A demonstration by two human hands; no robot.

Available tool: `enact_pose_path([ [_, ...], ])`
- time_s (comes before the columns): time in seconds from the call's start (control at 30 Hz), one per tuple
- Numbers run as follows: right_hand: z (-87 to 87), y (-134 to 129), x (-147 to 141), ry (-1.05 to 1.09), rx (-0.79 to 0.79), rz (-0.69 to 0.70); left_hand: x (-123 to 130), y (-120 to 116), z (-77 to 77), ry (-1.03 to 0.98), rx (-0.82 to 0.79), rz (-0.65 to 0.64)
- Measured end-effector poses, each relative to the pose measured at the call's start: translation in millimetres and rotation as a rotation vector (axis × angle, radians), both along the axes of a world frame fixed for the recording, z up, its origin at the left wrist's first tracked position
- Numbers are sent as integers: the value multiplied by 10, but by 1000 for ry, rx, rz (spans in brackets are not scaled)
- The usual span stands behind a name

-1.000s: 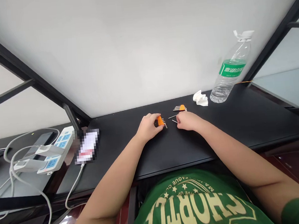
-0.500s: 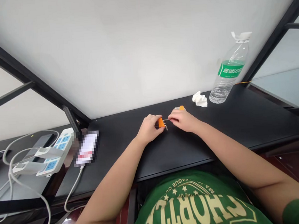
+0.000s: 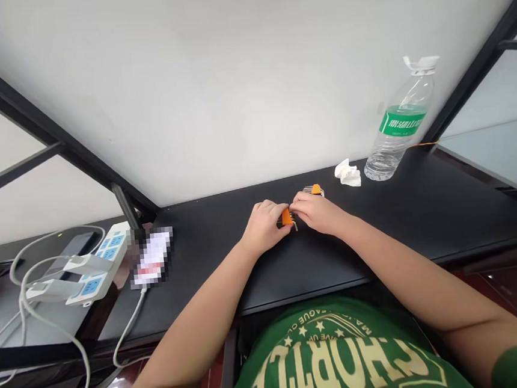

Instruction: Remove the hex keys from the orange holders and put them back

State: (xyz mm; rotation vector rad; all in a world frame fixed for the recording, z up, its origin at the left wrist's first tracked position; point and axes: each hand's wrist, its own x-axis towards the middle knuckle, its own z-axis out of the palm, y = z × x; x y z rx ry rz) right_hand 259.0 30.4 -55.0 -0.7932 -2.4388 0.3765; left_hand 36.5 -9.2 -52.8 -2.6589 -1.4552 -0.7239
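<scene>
My left hand (image 3: 265, 226) is closed round an orange hex key holder (image 3: 286, 217), with bent metal ends of hex keys showing at its right side. Right beside it, my right hand (image 3: 314, 212) has its fingers pinched together at the holder's edge. The hex key in those fingers is mostly covered by them. Behind my right hand, a second orange holder (image 3: 316, 189) with several metal hex keys lies on the black table (image 3: 209, 252).
At the back right stand a crumpled white tissue (image 3: 348, 174) and a large water bottle (image 3: 395, 127). On the left lie a phone (image 3: 154, 257) on a charging cable and a white power strip (image 3: 99, 265) with plugs. A pale wall (image 3: 231, 87) rises behind the table.
My hands have come closer together. The hex key that stretched between them has slid toward the orange holder, and its shaft no longer shows in the gap.
</scene>
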Motion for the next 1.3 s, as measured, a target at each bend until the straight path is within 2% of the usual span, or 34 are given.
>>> enact_pose_path([
  [0.17, 25, 42, 62, 38, -24, -51, -85, 55, -49, -68, -21, 47],
  [0.33, 34, 40, 67, 34, -46, -43, -126, 79, -67, -73, -37, 57],
  [0.53, 36, -11, 45, -9, 12, -29, -84, 50, -38, -36, -25, 34],
  [0.67, 17, -32, -48, 125, -64, 32, -40, 18, -9, -19, 6, 28],
  [0.77, -32, 16, -112, 307, -272, 30, -20, 8, -7, -54, 20, 20],
  [0.87, -78, 73, -132, 490, -675, 32, -19, 12, -23, -102, -2, 10],
  [0.97, -78, 87, -120, 622, -1078, 102, -15, 9, -29, -151, 1, -26],
  [1.03, -55, 88, -102, 618, -1227, 148, -8, 4, -20, -180, 2, -40],
  [1.07, -43, 95, -89, 598, -1244, 150, -7, 3, -14, -190, -4, -38],
  [1.13, -28, 131, -49, 519, -1118, 70, -17, 15, -9, -202, -15, -15],
  [1.23, -48, 234, 45, 279, -614, -177, -73, 67, -31, -208, -7, 34],
  [1.3, -87, 306, 111, 78, -334, -267, -123, 113, -59, -198, -6, 66],
])
